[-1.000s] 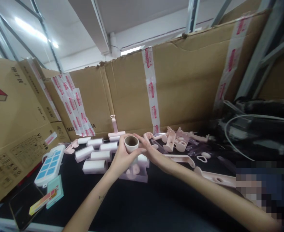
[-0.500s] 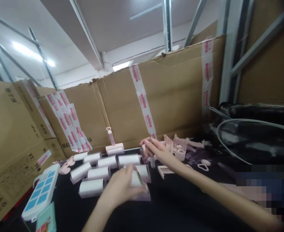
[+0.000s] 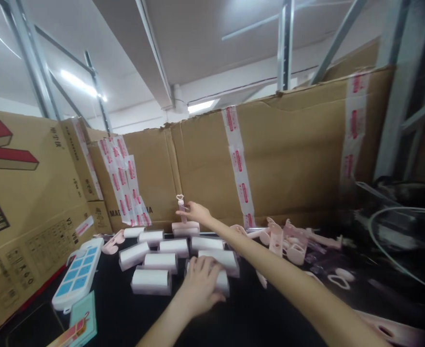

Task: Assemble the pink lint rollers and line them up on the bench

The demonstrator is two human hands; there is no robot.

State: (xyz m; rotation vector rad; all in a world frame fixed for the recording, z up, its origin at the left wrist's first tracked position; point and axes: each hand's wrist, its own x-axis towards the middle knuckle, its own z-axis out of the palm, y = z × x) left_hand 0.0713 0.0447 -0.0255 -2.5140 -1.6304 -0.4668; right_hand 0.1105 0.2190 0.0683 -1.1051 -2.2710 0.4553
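My right hand (image 3: 194,212) reaches to the back of the dark table, its fingers closed around the handle of a pink lint roller (image 3: 185,227). The roller stands upright, with a heart-shaped loop at the top of its handle. In front, my left hand (image 3: 200,284) lies over a white roll (image 3: 223,283) in clear wrapping, the fingers curled across it. More white rolls (image 3: 150,279) lie in rows to the left of and behind that hand. Another wrapped roll (image 3: 221,260) is just behind its fingers.
Loose pink plastic parts (image 3: 279,238) and clear pieces are heaped at the right. A white power strip (image 3: 98,246) and a teal card (image 3: 91,315) lie at the left. Cardboard walls (image 3: 292,159) close off the back and left. A pale cable (image 3: 373,226) loops at the far right.
The view has swung left. My right hand has moved from beside the pink parts across to the lint roller's handle. My left hand stays at the front roll, its fingers now spread further over it.
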